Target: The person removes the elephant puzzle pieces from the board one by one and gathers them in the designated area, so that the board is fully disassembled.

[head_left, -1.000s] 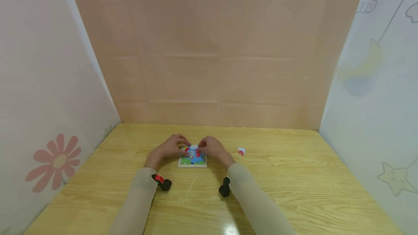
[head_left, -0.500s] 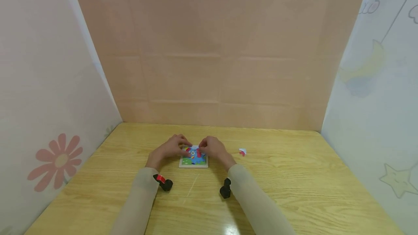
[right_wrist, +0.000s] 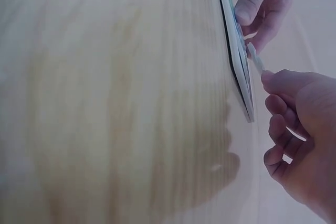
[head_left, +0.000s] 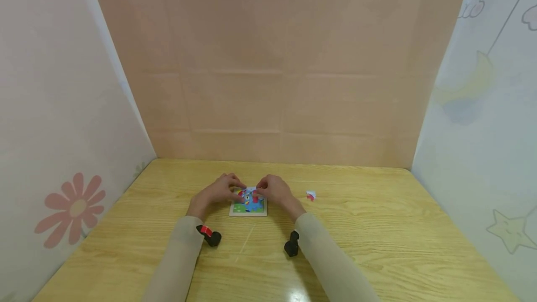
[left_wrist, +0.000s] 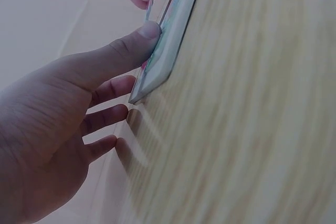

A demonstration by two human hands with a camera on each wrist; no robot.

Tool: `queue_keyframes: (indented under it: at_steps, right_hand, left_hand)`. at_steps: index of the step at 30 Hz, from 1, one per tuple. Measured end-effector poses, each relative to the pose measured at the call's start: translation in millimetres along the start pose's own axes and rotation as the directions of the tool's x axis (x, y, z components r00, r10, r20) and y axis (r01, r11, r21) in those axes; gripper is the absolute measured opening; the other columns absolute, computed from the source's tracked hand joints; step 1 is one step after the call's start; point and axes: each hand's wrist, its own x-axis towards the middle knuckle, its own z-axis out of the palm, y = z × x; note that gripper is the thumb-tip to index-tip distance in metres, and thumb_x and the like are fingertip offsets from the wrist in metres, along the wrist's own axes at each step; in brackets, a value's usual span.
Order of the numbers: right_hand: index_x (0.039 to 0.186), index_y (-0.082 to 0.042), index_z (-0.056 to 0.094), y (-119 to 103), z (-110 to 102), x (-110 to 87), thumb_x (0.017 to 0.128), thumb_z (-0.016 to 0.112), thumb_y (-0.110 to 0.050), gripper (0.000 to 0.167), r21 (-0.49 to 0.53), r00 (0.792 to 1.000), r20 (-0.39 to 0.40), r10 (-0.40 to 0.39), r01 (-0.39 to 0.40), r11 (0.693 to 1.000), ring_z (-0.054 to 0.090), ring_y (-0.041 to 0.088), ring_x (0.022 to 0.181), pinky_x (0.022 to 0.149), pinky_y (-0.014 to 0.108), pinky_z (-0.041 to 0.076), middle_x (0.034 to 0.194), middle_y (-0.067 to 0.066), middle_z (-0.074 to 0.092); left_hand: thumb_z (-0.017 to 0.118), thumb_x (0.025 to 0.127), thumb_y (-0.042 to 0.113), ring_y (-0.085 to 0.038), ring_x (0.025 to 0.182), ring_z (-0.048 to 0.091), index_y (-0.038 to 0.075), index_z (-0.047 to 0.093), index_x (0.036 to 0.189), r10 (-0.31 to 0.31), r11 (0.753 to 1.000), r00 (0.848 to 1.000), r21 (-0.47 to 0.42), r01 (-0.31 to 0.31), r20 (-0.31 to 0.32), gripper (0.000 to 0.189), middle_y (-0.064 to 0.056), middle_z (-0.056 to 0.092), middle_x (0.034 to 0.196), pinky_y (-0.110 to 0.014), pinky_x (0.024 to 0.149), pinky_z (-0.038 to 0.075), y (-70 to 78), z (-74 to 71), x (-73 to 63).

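Observation:
A small square jigsaw puzzle [head_left: 248,209] in a pale frame lies on the table, showing a blue figure above green ground. My left hand [head_left: 217,191] holds it at its left side, thumb on the face and the other fingers at the edge. Over the upper right part, my right hand [head_left: 275,190] pinches a thin puzzle piece [right_wrist: 255,59] between thumb and index finger. In both wrist views that piece stands tilted up from the puzzle's face. The hands partly cover the picture.
One loose red-and-white puzzle piece [head_left: 311,195] lies on the wooden table [head_left: 377,232] to the right of my right hand. A tan backdrop [head_left: 277,69] rises behind the table, with pale decorated walls at both sides.
The right hand shifts very slightly over the upper right of the puzzle, its piece still pinched. My left hand stays at the puzzle's left side, and the loose piece stays put.

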Motion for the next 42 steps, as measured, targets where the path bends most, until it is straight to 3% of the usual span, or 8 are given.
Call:
queue_keyframes:
  at_steps: [28,42]
  right_hand:
    - [0.1,-0.015,0.075,21.0,-30.1,-24.1,0.094,0.069,-0.026,0.015,-0.008,0.997,-0.074,0.034,-0.035,0.999,0.056,0.014,0.083,0.072,0.03,0.048,0.096,-0.001,0.066]
    - [0.096,-0.015,0.076,30.6,-43.8,-37.6,0.092,0.071,-0.025,0.012,0.009,0.992,-0.122,0.045,-0.044,0.999,0.053,0.012,0.076,0.064,0.028,0.044,0.09,-0.003,0.065]
  left_hand:
    - [0.081,0.082,0.034,-0.025,0.116,0.046,0.019,0.074,0.117,-0.027,0.999,1.0,-0.018,0.027,0.013,0.039,-0.002,0.059,0.121,-0.052,0.107,0.037,-0.2,-0.2,-1.4]
    - [0.083,0.078,0.039,-0.02,0.113,0.045,0.022,0.075,0.116,-0.035,0.999,0.999,-0.019,0.035,0.004,0.042,0.003,0.059,0.118,-0.046,0.101,0.04,-8.1,4.1,2.8]
